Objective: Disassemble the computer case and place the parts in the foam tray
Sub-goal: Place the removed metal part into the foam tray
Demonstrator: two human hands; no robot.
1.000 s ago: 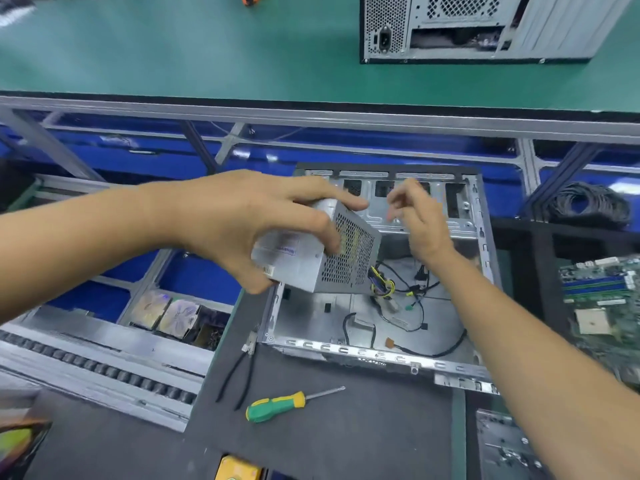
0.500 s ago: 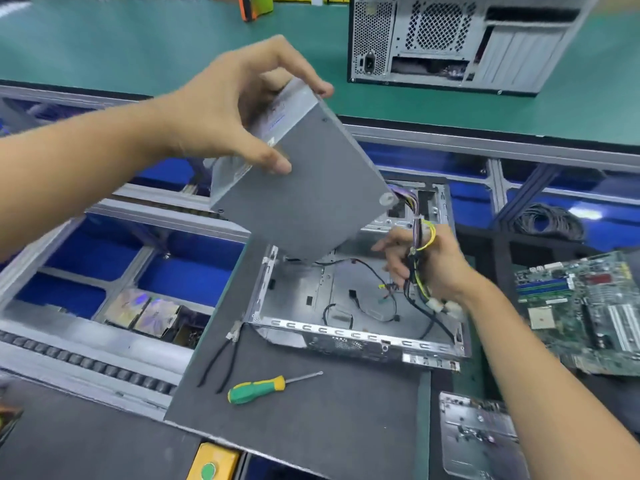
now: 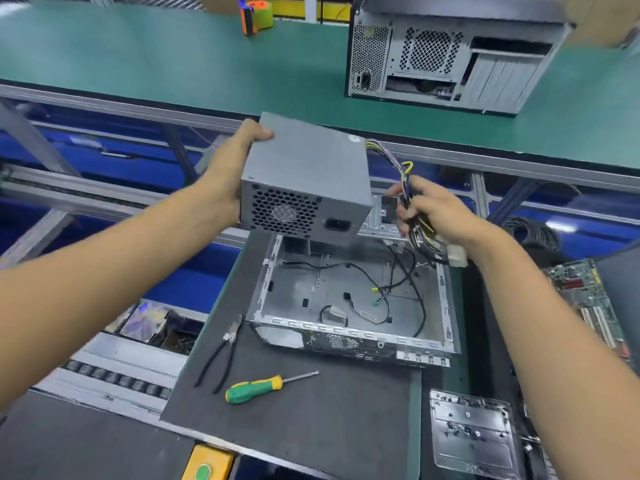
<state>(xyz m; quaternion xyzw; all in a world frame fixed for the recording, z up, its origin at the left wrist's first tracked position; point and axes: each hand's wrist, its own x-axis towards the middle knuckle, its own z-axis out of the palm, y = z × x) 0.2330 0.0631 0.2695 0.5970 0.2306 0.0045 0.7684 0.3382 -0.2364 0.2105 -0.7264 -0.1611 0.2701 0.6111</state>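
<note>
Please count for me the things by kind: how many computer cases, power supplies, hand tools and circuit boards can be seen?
Computer cases: 2, open case and closed case
Power supplies: 1, power supply
Hand tools: 2, screwdriver and pliers
Circuit boards: 1, circuit board
Total: 6

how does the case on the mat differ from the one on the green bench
The open case on the dark mat lies flat with its panel off, gutted to loose wires. The closed case on the green bench stands upright and still has its power unit fitted behind the rear grille. The open case is near the hands; the closed case is out beyond the rail. Both are grey metal.
</note>
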